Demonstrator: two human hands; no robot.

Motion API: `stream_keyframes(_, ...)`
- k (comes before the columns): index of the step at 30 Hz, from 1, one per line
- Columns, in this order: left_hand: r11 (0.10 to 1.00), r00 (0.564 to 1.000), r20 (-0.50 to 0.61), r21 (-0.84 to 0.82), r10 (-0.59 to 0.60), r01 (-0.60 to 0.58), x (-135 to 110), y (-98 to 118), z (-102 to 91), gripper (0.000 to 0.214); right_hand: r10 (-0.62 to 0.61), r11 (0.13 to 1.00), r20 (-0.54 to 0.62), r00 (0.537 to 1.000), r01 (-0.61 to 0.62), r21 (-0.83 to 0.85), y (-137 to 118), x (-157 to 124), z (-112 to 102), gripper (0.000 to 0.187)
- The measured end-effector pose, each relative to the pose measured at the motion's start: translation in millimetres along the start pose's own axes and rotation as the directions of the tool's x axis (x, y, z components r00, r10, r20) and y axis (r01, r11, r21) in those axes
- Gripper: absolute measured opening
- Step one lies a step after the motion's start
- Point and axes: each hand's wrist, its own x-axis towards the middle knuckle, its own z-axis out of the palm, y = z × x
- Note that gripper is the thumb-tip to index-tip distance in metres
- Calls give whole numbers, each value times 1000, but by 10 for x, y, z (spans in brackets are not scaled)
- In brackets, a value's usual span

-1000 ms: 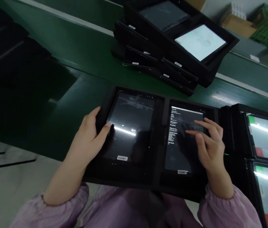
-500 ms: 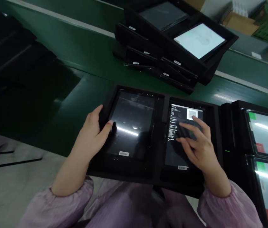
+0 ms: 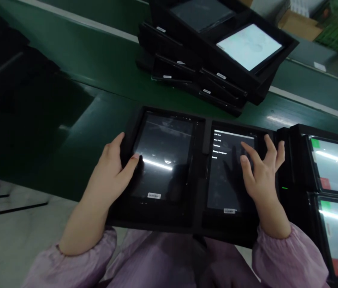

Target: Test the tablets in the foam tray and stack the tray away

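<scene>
On the left, our left sleeve [image 3: 75,260] runs down to our left hand [image 3: 109,176], which pinches the left edge of a black tray [image 3: 199,226], and one fingertip [image 3: 135,157] rests at the rim of the left tablet's [image 3: 163,156] dark screen. That tablet and the right tablet [image 3: 231,172] sit side by side in the tray, directly before us, at the near edge of a green belt [image 3: 97,52]. A stack of trays [image 3: 193,68] lies on the belt beyond them, with a lit tablet [image 3: 248,47] on top. Our right hand [image 3: 261,180] has its fingers [image 3: 245,160] spread over the right tablet's white text menu; we cannot tell whether they touch the glass. Further right, past our right sleeve [image 3: 289,256], two more tablets [image 3: 337,164] show green and red patches.
</scene>
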Motion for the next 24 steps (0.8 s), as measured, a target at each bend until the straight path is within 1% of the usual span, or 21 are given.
stream_keyframes(4,1000,1000,-14,9,21,-21,19,18,-11,94,44,999,24,999,-43,-14,44,48,18,52)
stream_keyframes(9,999,999,-11,-3,41,-41,14,37,-25,94,50,997,-56,997,-47,53,12,52,-77,54)
stream_keyframes(13,1000,1000,-16,-14,-15,15,8,20,-10,98,106,987,-74,992,-97,125,-62,33,-122,59)
stream_keyframes(15,999,999,-18,-19,-26,26,12,16,-4,100,115,984,-75,991,-103,146,-91,25,-124,60)
stream_keyframes(17,999,1000,-21,-26,-19,18,17,21,-5,100,102,984,-72,992,-90,155,-108,21,-125,56)
stream_keyframes(20,999,999,-37,-31,-17,16,29,42,-15,101,49,987,-69,996,-37,156,-109,14,-130,44)
stream_keyframes(24,999,999,-44,-25,-25,24,47,67,-15,102,11,991,-59,998,-3,133,-79,-11,-113,39)
